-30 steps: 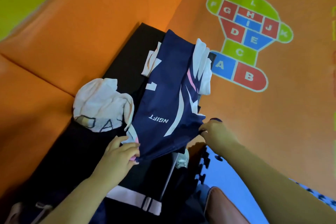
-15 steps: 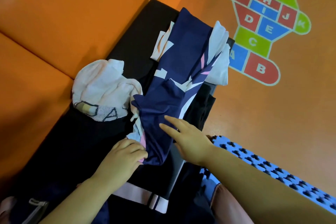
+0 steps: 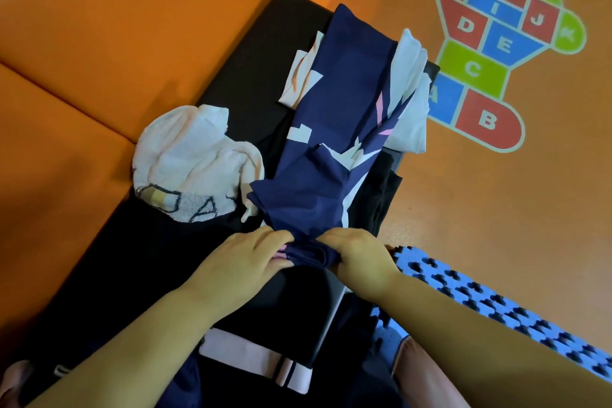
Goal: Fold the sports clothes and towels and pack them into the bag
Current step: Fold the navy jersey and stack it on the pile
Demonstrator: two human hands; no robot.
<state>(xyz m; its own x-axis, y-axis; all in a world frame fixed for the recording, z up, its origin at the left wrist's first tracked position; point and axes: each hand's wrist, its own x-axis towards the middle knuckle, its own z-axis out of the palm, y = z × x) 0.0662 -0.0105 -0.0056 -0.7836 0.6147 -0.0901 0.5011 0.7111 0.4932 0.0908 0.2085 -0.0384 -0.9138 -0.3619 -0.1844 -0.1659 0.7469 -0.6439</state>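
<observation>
Orange matting (image 3: 99, 26) surrounds the black table (image 3: 258, 53). Left hand (image 3: 238, 262) and right hand (image 3: 357, 258) meet at the near end of the navy garment (image 3: 347, 93), fingers curled, gripping its bunched edge; the fingertips are partly buried in cloth. Half a second ago the right hand lay flat on top. The rest of the garment stretches away along the table, with a white towel (image 3: 192, 156) just left of it.

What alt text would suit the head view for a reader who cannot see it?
The left hand and the right hand grip the bunched near end of a navy garment that lies along a black pad. A crumpled white towel sits left of it at the pad's edge, with orange floor and a lettered hopscotch print beyond.
</observation>
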